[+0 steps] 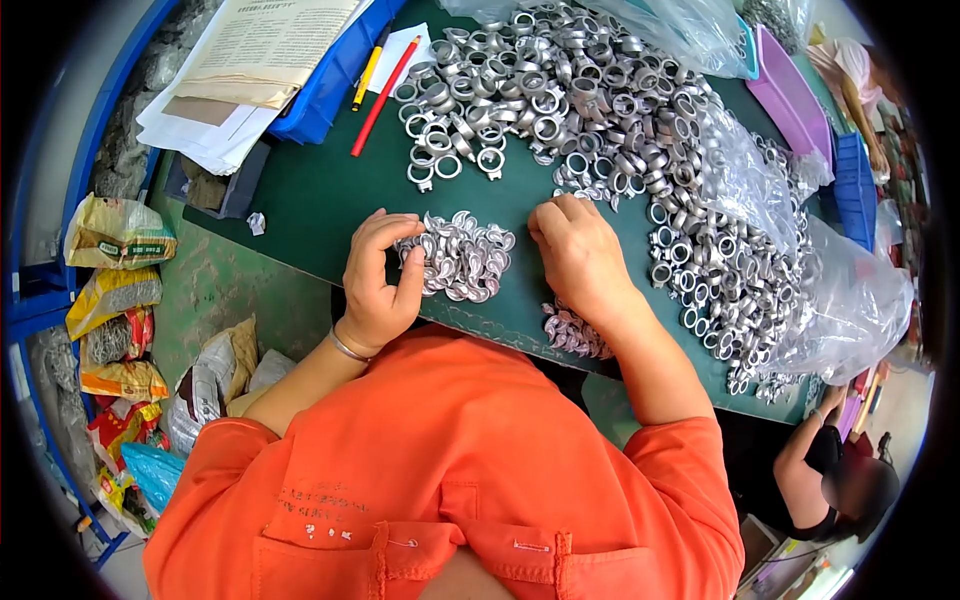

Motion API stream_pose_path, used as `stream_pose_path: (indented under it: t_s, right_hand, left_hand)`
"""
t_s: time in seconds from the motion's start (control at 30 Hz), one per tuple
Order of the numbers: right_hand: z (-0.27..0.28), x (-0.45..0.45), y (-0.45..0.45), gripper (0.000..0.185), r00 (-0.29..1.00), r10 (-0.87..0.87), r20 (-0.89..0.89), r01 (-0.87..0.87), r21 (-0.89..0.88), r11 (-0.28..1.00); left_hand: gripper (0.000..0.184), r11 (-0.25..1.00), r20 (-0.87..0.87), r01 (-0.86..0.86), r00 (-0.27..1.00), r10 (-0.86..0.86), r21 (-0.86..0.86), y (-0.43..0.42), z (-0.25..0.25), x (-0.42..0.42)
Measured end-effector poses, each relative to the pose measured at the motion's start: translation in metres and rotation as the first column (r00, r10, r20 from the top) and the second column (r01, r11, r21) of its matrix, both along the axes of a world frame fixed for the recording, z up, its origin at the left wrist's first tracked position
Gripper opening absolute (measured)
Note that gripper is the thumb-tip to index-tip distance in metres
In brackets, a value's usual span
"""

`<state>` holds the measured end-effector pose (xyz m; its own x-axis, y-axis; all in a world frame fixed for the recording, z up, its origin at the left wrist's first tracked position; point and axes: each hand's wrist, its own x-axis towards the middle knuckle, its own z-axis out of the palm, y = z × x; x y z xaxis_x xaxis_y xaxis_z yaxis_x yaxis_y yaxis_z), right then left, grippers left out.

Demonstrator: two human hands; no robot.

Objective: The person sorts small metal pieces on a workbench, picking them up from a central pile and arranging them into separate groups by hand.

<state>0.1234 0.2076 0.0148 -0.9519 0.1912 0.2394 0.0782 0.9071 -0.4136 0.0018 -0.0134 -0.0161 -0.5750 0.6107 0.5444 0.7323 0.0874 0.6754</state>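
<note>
My left hand [382,275] rests at the left edge of a pile of small curved, leaf-like silver metal pieces [468,258]. Its thumb and fingers are curved but apart, touching the pile's side. To the right of that pile, my right hand [580,250] has its fingers drawn together, knuckles up; whatever they pinch is hidden. A smaller heap of pinkish curved pieces [574,332] lies below the right wrist, near the table's front edge. Just beyond the right hand are a few more silver curved pieces [598,190].
A large heap of metal rings [620,110] spreads across the green table [310,195], partly under clear plastic bags [840,300]. A red pencil [385,97], a yellow pen [371,72], papers [262,50] and a blue bin [325,85] stand at left. Another person [815,475] sits at lower right.
</note>
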Motion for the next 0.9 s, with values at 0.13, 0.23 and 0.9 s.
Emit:
stream_pose_path:
  t_s: [0.13,0.23,0.9]
  right_hand:
    - [0.002,0.004,0.003,0.014,0.999,0.005,-0.041,-0.008,-0.073,0.997]
    - [0.02,0.012,0.014,0.013,0.997,-0.07,0.018,0.072,-0.3,0.951]
    - [0.013,0.026,0.036,0.014,0.97,-0.221,0.102,0.242,-0.305,0.921]
  left_hand:
    - [0.031,1.0,0.017,0.0,1.0,0.0,0.009,-0.001,-0.002,0.0]
    - [0.031,1.0,0.024,-0.004,1.0,0.003,0.008,-0.001,-0.002,-0.001]
    - [0.029,1.0,0.015,-0.015,1.0,0.014,0.024,0.001,-0.002,0.0]
